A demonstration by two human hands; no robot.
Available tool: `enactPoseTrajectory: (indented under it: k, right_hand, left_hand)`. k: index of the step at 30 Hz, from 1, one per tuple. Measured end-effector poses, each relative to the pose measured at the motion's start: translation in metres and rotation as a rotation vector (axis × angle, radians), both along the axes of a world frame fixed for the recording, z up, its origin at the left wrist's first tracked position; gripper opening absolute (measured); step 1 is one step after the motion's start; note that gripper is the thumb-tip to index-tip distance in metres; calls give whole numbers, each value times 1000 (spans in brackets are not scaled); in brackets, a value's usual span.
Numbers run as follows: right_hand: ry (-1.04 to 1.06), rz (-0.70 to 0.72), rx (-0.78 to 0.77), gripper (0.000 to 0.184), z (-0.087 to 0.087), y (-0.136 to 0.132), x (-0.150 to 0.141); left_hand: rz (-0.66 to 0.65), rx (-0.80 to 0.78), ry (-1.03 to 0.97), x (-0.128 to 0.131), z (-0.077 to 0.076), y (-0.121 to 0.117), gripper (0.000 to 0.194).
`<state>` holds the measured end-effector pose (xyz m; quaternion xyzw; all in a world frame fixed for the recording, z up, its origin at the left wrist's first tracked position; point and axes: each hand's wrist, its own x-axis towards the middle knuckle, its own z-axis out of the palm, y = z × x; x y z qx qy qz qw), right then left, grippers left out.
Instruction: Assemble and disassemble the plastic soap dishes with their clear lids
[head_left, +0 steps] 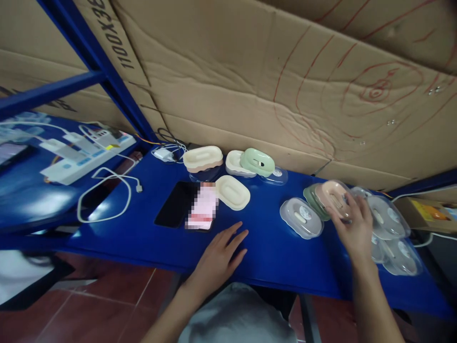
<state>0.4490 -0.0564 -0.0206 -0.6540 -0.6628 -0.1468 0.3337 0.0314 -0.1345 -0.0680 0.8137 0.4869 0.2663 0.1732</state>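
My right hand (357, 228) is closed round the edge of a pink oval soap dish (332, 194), above green oval dishes (313, 197). Whether the pink one rests on them, I cannot tell. Just left of it lies a clear lid (302, 220) with a round sticker. To the right of the hand, several clear lids (389, 216) overlap in a pile. My left hand (219, 255) is open over the blue table (264, 252), fingers spread and holding nothing. Beyond its fingertips lies a cream oval tray (233, 193).
At the back stand a cream-topped stack (203, 158), a white dish (235, 164) and a light green dish (257, 162). Two phones, one black (176, 205) and one lit (203, 209), lie left of centre. A power strip (89, 157) and white cable (123, 209) occupy the left.
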Motion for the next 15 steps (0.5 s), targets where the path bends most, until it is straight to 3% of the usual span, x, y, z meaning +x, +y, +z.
enactPoseTrajectory:
  k: [4, 8, 10, 13, 15]
  right_hand:
    - [-20, -17, -75, 78, -4, 5, 2]
    - [-6, 3, 26, 72, 10, -13, -46]
    - [30, 196, 10, 57, 8, -28, -82]
    - [-45, 589, -205, 39, -11, -44, -130]
    - [-89, 669, -298, 30, -25, -43, -145]
  left_hand:
    - [42, 58, 148, 9, 9, 23, 51]
    - [129, 64, 241, 18, 13, 47, 57]
    - [99, 54, 247, 23, 15, 51, 54]
    - [-13, 42, 204, 30, 18, 43, 50]
    - [-79, 41, 164, 30, 21, 36, 48]
